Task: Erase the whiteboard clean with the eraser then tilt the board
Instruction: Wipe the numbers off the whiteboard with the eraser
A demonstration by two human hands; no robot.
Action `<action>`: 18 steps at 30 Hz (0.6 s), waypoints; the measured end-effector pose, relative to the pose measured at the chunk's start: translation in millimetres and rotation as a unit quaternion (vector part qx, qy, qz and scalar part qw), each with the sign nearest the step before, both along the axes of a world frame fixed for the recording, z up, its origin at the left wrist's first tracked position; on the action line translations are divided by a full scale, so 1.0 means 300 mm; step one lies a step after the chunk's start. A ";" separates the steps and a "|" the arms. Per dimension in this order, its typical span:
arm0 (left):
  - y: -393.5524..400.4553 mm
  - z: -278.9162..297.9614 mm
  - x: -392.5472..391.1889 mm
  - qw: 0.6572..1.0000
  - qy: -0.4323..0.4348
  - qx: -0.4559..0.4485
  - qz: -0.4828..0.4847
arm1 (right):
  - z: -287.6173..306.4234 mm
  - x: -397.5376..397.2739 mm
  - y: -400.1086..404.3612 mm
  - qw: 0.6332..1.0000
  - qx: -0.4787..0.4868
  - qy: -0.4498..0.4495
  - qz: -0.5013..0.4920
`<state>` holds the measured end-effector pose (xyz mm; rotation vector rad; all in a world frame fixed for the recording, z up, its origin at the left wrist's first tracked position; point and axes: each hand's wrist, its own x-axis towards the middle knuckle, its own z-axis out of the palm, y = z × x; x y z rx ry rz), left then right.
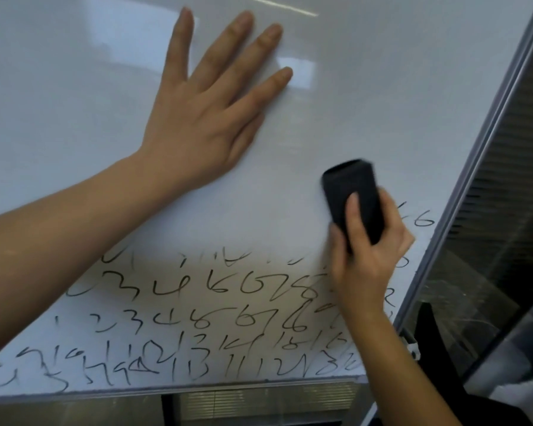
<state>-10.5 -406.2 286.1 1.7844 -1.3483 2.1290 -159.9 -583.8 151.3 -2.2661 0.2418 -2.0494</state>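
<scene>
The whiteboard [74,72] fills most of the view. Its upper part is wiped white, and several rows of black handwritten numbers [179,330] cover its lower part. My left hand [203,118] lies flat on the clean upper area, fingers spread and straight. My right hand [366,256] grips a dark blue eraser [351,192] and presses it against the board at the right, just above the top row of writing. The eraser looks slightly blurred. A few numbers show to the right of my right hand, near the board's edge.
The board's grey metal frame [462,192] runs diagonally down the right side and along the bottom edge. Beyond it on the right are dark slatted blinds [517,124] and a glass pane. A black stand part [428,330] sits below the board's right corner.
</scene>
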 end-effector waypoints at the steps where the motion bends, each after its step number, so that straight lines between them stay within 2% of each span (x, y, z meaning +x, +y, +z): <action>1: -0.002 0.000 0.001 1.000 0.001 -0.001 0.000 | 0.045 -0.006 -0.026 1.000 0.003 -0.017 -0.008; 6: -0.001 -0.004 0.006 1.000 0.000 -0.007 -0.007 | 0.172 -0.029 -0.119 0.998 -0.001 -0.052 -0.047; 10: 0.004 -0.007 0.003 1.000 0.000 -0.009 -0.001 | 0.090 -0.008 -0.031 0.999 0.022 -0.036 0.000; 14: 0.010 -0.005 0.006 1.000 0.000 -0.004 0.006 | -0.024 0.021 0.058 0.997 -0.058 0.046 0.018; 18: 0.005 -0.006 0.002 1.000 0.005 -0.002 0.005 | 0.064 0.016 0.003 0.998 -0.058 0.010 0.010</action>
